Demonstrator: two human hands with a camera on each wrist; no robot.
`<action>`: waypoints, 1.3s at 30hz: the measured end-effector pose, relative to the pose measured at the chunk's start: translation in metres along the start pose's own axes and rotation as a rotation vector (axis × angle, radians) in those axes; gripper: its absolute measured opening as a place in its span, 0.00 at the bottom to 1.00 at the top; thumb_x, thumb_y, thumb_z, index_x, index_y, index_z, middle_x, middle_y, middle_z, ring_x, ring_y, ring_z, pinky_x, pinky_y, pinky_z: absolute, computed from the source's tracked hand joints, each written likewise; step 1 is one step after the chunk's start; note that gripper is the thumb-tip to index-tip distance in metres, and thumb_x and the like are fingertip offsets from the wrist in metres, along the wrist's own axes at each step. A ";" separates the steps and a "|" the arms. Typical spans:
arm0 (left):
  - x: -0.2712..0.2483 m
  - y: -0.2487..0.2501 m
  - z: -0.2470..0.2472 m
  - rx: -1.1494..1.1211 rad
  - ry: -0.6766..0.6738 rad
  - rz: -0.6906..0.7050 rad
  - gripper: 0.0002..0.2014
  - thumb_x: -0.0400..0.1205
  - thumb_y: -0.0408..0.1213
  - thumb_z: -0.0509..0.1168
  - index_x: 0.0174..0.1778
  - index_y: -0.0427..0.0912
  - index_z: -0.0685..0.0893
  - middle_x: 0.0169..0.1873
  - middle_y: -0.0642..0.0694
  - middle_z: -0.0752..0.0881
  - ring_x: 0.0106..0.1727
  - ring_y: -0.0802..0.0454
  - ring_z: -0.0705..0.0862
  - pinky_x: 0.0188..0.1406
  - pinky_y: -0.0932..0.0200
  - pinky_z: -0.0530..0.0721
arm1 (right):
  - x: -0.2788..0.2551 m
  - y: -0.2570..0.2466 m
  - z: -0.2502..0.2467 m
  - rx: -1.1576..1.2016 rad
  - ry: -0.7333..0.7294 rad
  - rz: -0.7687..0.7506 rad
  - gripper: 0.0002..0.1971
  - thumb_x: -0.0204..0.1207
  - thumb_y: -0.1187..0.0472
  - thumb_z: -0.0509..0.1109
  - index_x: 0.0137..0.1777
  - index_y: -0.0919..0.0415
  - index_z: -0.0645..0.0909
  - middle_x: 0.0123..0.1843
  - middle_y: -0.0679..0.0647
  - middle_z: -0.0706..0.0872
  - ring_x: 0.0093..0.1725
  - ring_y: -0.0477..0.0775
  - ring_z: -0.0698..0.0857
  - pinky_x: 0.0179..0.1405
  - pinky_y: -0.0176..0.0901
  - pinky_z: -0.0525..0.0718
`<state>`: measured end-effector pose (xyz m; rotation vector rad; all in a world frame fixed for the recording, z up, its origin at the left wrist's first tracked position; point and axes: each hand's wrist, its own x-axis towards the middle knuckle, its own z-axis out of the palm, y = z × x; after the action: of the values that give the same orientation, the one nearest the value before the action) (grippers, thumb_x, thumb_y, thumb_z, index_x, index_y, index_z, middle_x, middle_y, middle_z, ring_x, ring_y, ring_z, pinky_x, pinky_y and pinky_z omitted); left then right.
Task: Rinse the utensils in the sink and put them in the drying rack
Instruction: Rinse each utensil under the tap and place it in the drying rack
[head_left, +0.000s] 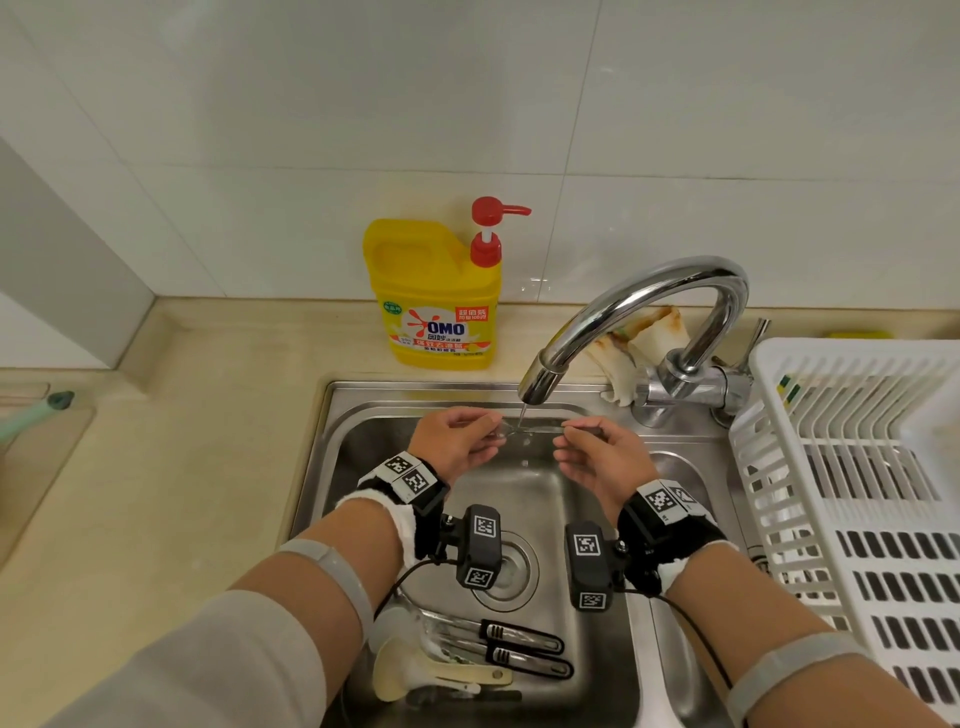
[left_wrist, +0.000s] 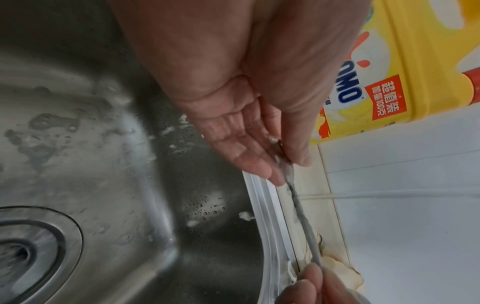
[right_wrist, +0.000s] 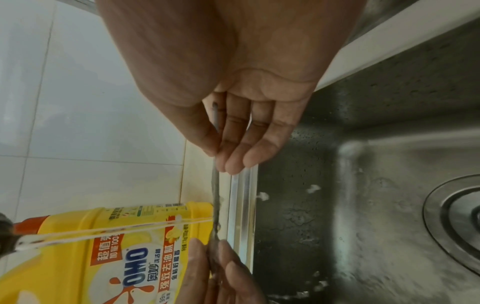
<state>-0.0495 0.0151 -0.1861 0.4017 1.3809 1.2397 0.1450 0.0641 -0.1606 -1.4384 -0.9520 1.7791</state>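
A thin metal utensil (head_left: 535, 429) lies level under the tap's spout (head_left: 537, 387), and a thin stream of water (left_wrist: 389, 195) falls on its shaft. My left hand (head_left: 491, 431) pinches its wider end between thumb and fingers (left_wrist: 254, 162). My right hand (head_left: 563, 436) pinches the other end of the handle (right_wrist: 215, 195) between thumb and fingers (right_wrist: 233, 158). Both hands are over the back of the steel sink (head_left: 363, 415). Several more utensils (head_left: 467, 654), black-handled metal ones and a cream plastic scoop, lie on the sink floor near me. The white drying rack (head_left: 852, 467) stands to the right.
A yellow pump bottle of dish soap (head_left: 436, 296) stands on the counter behind the sink's left corner. A stained rag (head_left: 623, 348) lies behind the tap. The drain (head_left: 506, 566) is mid-sink. A beige counter (head_left: 156, 467) extends to the left.
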 end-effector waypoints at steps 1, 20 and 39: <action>-0.001 0.001 -0.002 -0.008 0.011 0.006 0.08 0.81 0.36 0.74 0.53 0.38 0.89 0.45 0.41 0.93 0.45 0.50 0.93 0.42 0.61 0.88 | 0.001 0.001 0.002 -0.005 0.006 0.000 0.04 0.80 0.71 0.70 0.48 0.63 0.85 0.37 0.60 0.89 0.33 0.53 0.87 0.38 0.43 0.88; -0.012 0.013 -0.046 -0.038 0.183 0.094 0.15 0.78 0.41 0.76 0.57 0.37 0.88 0.46 0.40 0.93 0.40 0.55 0.90 0.34 0.63 0.83 | 0.006 0.014 0.043 0.026 -0.117 0.112 0.03 0.81 0.65 0.72 0.50 0.64 0.85 0.40 0.59 0.93 0.33 0.49 0.86 0.35 0.38 0.84; -0.012 0.007 -0.041 -0.101 0.140 0.093 0.07 0.82 0.31 0.71 0.53 0.33 0.86 0.44 0.37 0.90 0.45 0.47 0.91 0.51 0.56 0.90 | 0.004 0.009 0.045 0.134 -0.088 0.115 0.07 0.82 0.63 0.71 0.55 0.66 0.87 0.40 0.59 0.91 0.35 0.50 0.87 0.38 0.38 0.86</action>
<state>-0.0850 -0.0100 -0.1841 0.3164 1.4238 1.4305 0.0996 0.0567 -0.1646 -1.3637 -0.7905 1.9651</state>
